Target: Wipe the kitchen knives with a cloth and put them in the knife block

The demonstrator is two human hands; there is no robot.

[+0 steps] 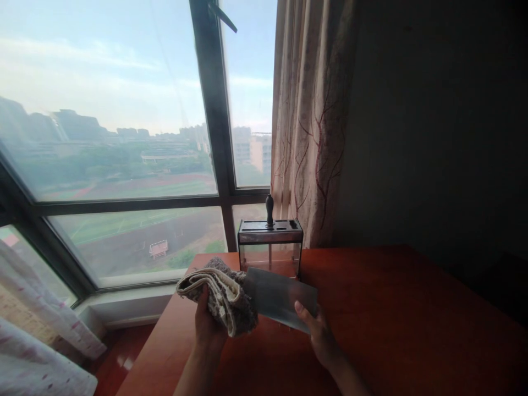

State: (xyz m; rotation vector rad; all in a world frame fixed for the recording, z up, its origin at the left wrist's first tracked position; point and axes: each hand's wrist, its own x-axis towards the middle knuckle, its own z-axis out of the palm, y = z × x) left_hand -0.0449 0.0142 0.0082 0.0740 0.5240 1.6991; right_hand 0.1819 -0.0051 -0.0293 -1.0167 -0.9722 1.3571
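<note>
My left hand (209,322) is closed on a folded grey and cream cloth (225,294), its thick layers bunched above the fingers. In my right hand (319,330) is a flat, see-through rectangular panel (280,297), gripped at its right end with the thumb on its face. The left end of the panel meets the cloth's right side; whether it goes into the folds I cannot tell. Just behind both stands a clear-sided box (270,236) with a dark metal-looking frame and an upright dark handle (269,210) on top. The panel and cloth hide the box's lower part.
The reddish-brown wooden table (391,313) lies under my hands and reaches to the right. Beyond its left edge are a window sill (127,300) and large windows. A patterned curtain (313,121) hangs behind the box; a white curtain (37,357) is at lower left.
</note>
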